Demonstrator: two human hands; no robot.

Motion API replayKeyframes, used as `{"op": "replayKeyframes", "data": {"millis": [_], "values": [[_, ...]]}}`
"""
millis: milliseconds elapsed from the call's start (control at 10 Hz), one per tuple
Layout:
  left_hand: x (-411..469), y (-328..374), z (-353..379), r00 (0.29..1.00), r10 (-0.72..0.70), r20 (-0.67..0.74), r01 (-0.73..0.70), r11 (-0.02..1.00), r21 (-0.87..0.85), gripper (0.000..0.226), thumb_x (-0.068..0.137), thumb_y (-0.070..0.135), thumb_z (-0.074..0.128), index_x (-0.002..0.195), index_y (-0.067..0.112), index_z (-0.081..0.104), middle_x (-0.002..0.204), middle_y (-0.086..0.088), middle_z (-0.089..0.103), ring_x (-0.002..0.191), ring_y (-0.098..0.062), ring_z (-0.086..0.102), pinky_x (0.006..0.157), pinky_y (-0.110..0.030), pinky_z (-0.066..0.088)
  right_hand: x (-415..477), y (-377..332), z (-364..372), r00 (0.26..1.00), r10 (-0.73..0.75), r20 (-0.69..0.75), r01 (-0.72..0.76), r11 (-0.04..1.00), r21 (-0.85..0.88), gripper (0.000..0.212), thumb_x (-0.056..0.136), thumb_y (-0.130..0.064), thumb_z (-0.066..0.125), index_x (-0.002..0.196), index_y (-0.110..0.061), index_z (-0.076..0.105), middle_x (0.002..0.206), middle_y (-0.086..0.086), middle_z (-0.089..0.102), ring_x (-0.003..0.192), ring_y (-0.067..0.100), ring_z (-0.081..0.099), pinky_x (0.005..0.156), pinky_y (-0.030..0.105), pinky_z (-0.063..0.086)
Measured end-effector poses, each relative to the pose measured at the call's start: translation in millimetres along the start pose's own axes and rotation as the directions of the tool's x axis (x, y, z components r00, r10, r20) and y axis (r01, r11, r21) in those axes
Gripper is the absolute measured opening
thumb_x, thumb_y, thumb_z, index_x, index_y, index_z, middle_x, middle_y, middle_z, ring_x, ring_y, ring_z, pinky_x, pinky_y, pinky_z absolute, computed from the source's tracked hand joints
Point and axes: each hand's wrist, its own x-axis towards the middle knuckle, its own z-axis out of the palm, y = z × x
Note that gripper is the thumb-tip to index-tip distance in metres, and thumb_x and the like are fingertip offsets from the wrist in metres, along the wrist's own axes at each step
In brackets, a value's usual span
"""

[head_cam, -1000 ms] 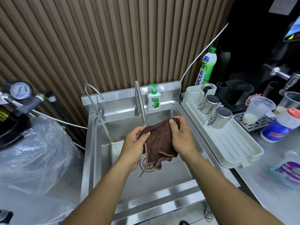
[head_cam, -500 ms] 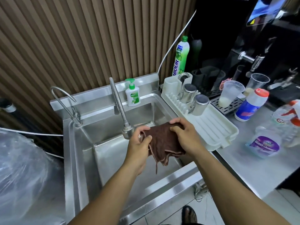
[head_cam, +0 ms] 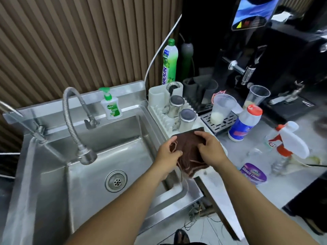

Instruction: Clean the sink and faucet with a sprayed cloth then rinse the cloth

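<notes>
Cloth (head_cam: 190, 152), brown and crumpled, gripped by left hand (head_cam: 168, 153) and right hand (head_cam: 209, 150).

Bright even light, soft glare on the sink (head_cam: 85, 197) (right edge motion-blurred), wide-angle edge bending.

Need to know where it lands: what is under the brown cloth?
The left hand and right hand hold the cloth over the near end of the white drying rack, beside the sink rim. The rack surface beneath is covered.

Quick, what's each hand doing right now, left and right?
Left hand: closed, pinching the brown cloth.
Right hand: closed, gripping the same cloth.
</notes>
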Motion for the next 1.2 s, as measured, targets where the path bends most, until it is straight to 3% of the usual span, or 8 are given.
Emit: {"op": "replayKeyframes", "data": {"millis": [300,400,500,600,800,1000,1100,1200], "values": [[46,10,51,0.999,0.041,-0.017,-0.025,0.846,0.533,0.060,0.092,0.008,0.057,0.149,0.022,0.043,0.138,-0.006,0.057,0.124,-0.026,0.057,0.100,-0.031,0.047,68,45,-19,0.988,0.029,0.150,-0.009,0.992,-0.127,0.055,0.091,0.006,0.047,0.142,-0.013,0.055,0.147,0.008,0.048,0.134,0.026,0.047,0.110,0.033,0.039],[47,7,58,0.995,0.103,0.012,-0.070,0.584,0.808,0.054,0.092,0.015,0.057,0.144,0.017,0.044,0.132,-0.012,0.049,0.119,-0.035,0.053,0.096,-0.040,0.047,78,62,-18,0.977,-0.001,0.215,0.080,0.929,-0.361,0.056,0.090,-0.003,0.051,0.142,-0.021,0.054,0.155,0.009,0.038,0.141,0.030,0.039,0.110,0.037,0.038],[45,4,66,0.979,0.199,0.047,-0.098,0.252,0.963,0.028,0.093,0.019,0.057,0.121,0.018,0.060,0.127,-0.006,0.049,0.116,-0.033,0.043,0.092,-0.042,0.040,78,71,-13,0.962,-0.096,0.254,0.225,0.804,-0.550,0.046,0.089,-0.012,0.054,0.132,-0.026,0.064,0.151,0.002,0.046,0.132,0.030,0.047,0.105,0.039,0.044],[45,-2,66,0.996,0.066,0.067,-0.076,0.143,0.987,0.019,0.093,0.022,0.058,0.109,0.020,0.068,0.123,-0.003,0.053,0.118,-0.030,0.037,0.095,-0.043,0.034,71,73,-7,0.941,-0.087,0.328,0.295,0.686,-0.665,0.038,0.091,-0.016,0.051,0.122,-0.028,0.068,0.134,-0.003,0.059,0.121,0.026,0.052,0.092,0.039,0.049],[26,17,36,0.985,0.143,0.097,-0.128,0.229,0.965,0.035,0.097,0.043,0.051,0.122,0.022,0.065,0.125,-0.002,0.056,0.122,-0.029,0.043,0.097,-0.042,0.039,56,50,-8,0.953,-0.140,0.269,0.290,0.683,-0.671,0.016,0.090,-0.024,0.050,0.091,-0.025,0.066,0.099,0.003,0.066,0.100,0.030,0.061,0.072,0.034,0.043],[-32,57,-43,0.922,0.386,0.021,-0.211,0.457,0.864,0.041,0.095,0.046,0.058,0.129,0.024,0.065,0.130,0.002,0.062,0.122,-0.024,0.049,0.102,-0.037,0.043,10,-12,6,0.900,-0.383,0.207,0.434,0.761,-0.482,0.026,0.092,-0.033,0.054,0.109,-0.025,0.072,0.101,-0.002,0.074,0.100,0.024,0.066,0.082,0.039,0.053],[-77,64,-95,0.920,0.392,-0.017,-0.226,0.564,0.794,0.031,0.093,0.046,0.062,0.122,0.035,0.067,0.115,0.020,0.062,0.109,-0.011,0.055,0.096,-0.029,0.045,-24,-47,16,0.860,-0.449,0.242,0.507,0.802,-0.314,0.029,0.094,-0.037,0.063,0.122,-0.034,0.070,0.111,-0.013,0.072,0.103,0.010,0.065,0.087,0.026,0.049],[-143,26,-142,0.965,0.256,-0.062,-0.169,0.783,0.599,0.022,0.086,0.044,0.068,0.106,0.054,0.067,0.097,0.027,0.065,0.086,-0.004,0.061,0.087,-0.032,0.054,-82,-42,34,0.845,-0.366,0.391,0.436,0.894,-0.106,0.025,0.084,-0.051,0.066,0.103,-0.067,0.064,0.090,-0.030,0.069,0.083,-0.009,0.063,0.078,0.013,0.043]]}}
